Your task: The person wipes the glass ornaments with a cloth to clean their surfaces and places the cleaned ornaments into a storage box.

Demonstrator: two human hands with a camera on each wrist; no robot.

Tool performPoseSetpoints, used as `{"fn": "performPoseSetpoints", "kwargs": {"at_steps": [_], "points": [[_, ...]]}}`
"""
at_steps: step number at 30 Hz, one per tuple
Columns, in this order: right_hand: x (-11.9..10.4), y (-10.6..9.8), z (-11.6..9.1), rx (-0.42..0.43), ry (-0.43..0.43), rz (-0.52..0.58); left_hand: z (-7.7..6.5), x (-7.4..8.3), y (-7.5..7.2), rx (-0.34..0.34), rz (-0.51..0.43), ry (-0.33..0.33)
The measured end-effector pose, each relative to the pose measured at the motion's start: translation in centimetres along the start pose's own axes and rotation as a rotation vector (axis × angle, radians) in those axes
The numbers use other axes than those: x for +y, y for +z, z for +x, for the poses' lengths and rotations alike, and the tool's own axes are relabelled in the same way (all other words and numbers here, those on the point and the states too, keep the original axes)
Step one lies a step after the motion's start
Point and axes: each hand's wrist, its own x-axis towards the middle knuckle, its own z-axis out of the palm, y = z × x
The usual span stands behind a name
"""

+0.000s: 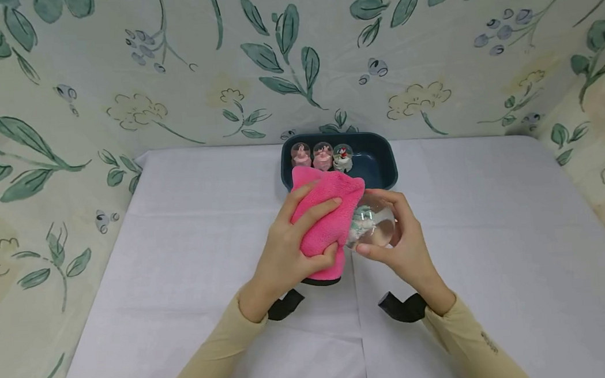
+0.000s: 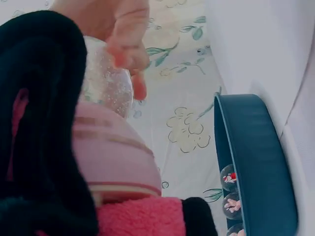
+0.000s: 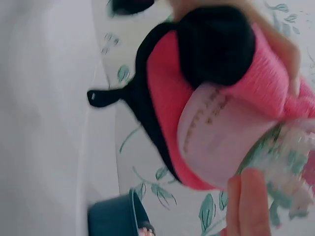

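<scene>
A snow globe [image 1: 369, 226] with a clear dome and small pale green and white figures inside is held tilted between both hands. My left hand [image 1: 287, 245] grips a fluffy pink cloth [image 1: 330, 213] with black edging, wrapped about the globe's base. The fingers of my right hand [image 1: 408, 237] curl round the clear dome. In the left wrist view, the globe's pink base [image 2: 115, 147] shows between the cloth's folds. Gold lettering marks the same base in the right wrist view, where fingertips [image 3: 253, 196] overlap the dome.
Just beyond the hands stands a dark blue tray [image 1: 376, 161]. Three small snow globes line its left part: two pink ones [image 1: 323, 155] and a white one with a red figure [image 1: 343, 157]. A white cloth [image 1: 191, 248] covers the table, and a leaf-patterned curtain [image 1: 192, 91] hangs behind.
</scene>
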Motion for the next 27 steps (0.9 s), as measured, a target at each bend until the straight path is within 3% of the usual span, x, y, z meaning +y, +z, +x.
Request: {"fn": "performPoseSetpoints", "kwargs": {"at_steps": [4, 7, 11, 15, 18, 20, 23, 27], "points": [[-0.4, 0.6, 0.0, 0.032, 0.256, 0.110, -0.2, 0.0, 0.4, 0.015, 0.059, 0.017], [-0.6, 0.4, 0.1, -0.043, 0.325, 0.084, -0.3, -0.3, 0.4, 0.042, 0.015, -0.018], [-0.8, -0.3, 0.2, -0.163, 0.212, -0.111, -0.1, -0.7, -0.4, 0.076, -0.112, -0.096], [-0.7, -0.7, 0.5, -0.167, -0.072, -0.395, 0.3, -0.7, -1.2, 0.072, -0.186, -0.127], [-0.5, -0.8, 0.9, -0.147, -0.284, -0.454, 0.4, -0.5, -1.4, 0.042, -0.165, -0.102], [-0.1, -0.7, 1.0, -0.139, -0.361, -0.399, 0.4, -0.3, -1.4, 0.020, -0.137, -0.083], [0.3, -0.3, 0.8, -0.090, -0.344, -0.289, 0.2, -0.2, -1.0, -0.004, -0.079, -0.047], [0.2, 0.2, 0.3, -0.006, -0.121, -0.134, 0.0, -0.2, -0.4, -0.009, 0.020, 0.016]]}}
